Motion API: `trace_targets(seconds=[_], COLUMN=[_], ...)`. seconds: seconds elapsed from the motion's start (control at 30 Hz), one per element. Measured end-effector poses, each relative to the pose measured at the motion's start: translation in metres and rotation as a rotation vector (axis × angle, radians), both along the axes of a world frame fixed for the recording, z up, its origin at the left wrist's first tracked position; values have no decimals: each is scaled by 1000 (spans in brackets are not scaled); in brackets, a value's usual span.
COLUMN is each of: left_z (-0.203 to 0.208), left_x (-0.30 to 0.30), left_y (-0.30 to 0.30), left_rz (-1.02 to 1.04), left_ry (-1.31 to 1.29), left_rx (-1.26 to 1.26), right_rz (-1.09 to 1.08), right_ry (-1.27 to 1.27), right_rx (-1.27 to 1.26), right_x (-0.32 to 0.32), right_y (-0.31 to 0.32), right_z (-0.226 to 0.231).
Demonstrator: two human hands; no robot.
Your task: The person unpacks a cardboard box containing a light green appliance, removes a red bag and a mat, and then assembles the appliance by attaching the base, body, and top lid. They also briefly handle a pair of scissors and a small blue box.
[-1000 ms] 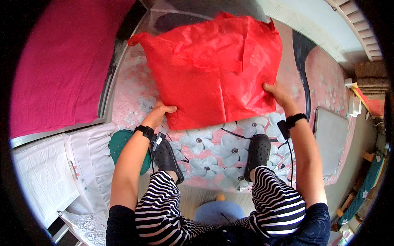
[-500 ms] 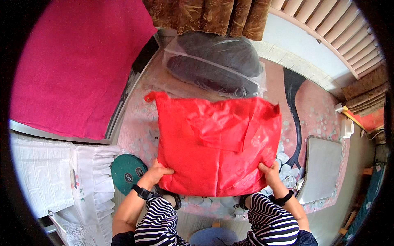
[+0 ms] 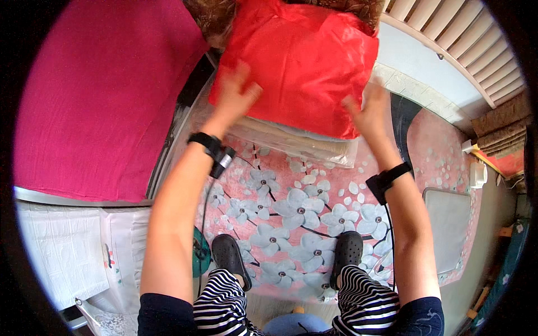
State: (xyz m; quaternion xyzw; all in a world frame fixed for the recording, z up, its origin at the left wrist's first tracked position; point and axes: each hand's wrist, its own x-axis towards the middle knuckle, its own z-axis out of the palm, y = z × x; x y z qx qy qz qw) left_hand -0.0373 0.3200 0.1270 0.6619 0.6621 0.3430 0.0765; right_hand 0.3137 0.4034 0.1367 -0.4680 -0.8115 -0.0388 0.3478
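Observation:
A shiny red satin piece (image 3: 297,70), squarish and shaped like a cushion, lies at the far end, creased across its front. It rests on a see-through plastic bag (image 3: 314,147), whose near edge sticks out below; the dark bundle inside is hidden now. My left hand (image 3: 235,95) is over the satin's left side, fingers spread and a little blurred. At its lower right corner, my right hand (image 3: 367,112) is also spread, thumb apart from the fingers. Neither hand grips the satin; whether they touch it I cannot tell.
Under my feet in dark clogs (image 3: 347,255) lies a pink flowered mat (image 3: 300,210). A magenta cloth (image 3: 106,101) covers something at the left, above a white frilled cover (image 3: 120,241). A green round object (image 3: 200,255) sits by my left foot. A grey flat panel (image 3: 446,229) lies right.
The red satin piece has moved away from me onto the plastic bag. Both hands have reached forward with it and let go of its near corners.

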Motion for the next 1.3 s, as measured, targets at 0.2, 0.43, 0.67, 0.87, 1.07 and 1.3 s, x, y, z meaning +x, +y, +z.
trace_targets(seconds=[0.2,0.43,0.67,0.87,1.07,1.3], left_z=[4,7,-19,-10,-25,-68], left_x=[77,110,129,135,135,119], left_y=[-6,-47,-43,-3,-41,-124], left_rz=[147,58,-8,-65,-117,-299], left_ry=[45,281,406,272,311,89], left_rx=[-295,46,-211,-190,-223,-483], right_rz=[151,163,139,131,196,232], right_ry=[-68,-427,-525,-442,-487,-349], right_rx=[-512,-48,-151,-272,-364,-572], right_x=[3,4,2,0,15,114], right_y=[-22,-91,-78,-44,-79,-157], right_z=[-4,-2,-17,-11,-29,-76])
